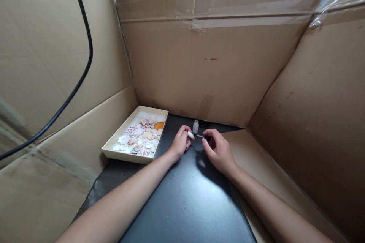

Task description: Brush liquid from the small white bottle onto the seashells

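Note:
Between the fingertips of my left hand [180, 141] is a small white seashell [191, 134]. My right hand [219, 150] is closed round the black cap [207, 138] of a brush applicator, whose thin pale stem [200, 136] points left toward the shell. The tip of the stem is close to the shell; whether they touch, I cannot tell. Just behind the two hands, a small clear bottle [195, 126] stands upright without a cap. Left of my left hand sits a cream tray [127, 158] holding many white, striped and orange shells.
A dark tabletop [182, 201] lies under my hands. Cardboard walls [194, 72] enclose it at the back and on both sides. On the right, a cardboard flap [251, 152] lies beside the table surface. A black cable [90, 45] hangs at the upper left.

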Demonstrator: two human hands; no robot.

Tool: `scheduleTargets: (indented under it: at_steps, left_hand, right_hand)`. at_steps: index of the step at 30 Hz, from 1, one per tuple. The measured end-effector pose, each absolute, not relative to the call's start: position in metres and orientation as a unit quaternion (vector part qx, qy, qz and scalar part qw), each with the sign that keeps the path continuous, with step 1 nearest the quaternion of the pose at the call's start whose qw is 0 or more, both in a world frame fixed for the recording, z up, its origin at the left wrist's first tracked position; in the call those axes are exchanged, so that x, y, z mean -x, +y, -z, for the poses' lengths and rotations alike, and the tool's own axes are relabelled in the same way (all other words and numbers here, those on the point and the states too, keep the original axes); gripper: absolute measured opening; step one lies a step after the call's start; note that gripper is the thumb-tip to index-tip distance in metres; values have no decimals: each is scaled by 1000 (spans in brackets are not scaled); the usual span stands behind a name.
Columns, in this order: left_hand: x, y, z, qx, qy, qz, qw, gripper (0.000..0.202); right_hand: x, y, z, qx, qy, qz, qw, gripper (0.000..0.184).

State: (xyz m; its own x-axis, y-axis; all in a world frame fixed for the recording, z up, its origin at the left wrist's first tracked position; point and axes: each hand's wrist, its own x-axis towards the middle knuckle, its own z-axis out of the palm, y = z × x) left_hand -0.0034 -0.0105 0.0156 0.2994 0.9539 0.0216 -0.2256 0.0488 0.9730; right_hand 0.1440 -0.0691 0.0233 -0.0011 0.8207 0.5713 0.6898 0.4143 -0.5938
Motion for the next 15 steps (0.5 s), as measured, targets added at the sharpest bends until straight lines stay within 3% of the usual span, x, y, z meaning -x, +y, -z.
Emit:
scheduleTargets:
  at_steps: [15]
  left_hand:
    - [2,-11,-17,-518,366,-468,615,8]
  right_hand:
    - [-145,-69,-20,544,-695,-104,457,16]
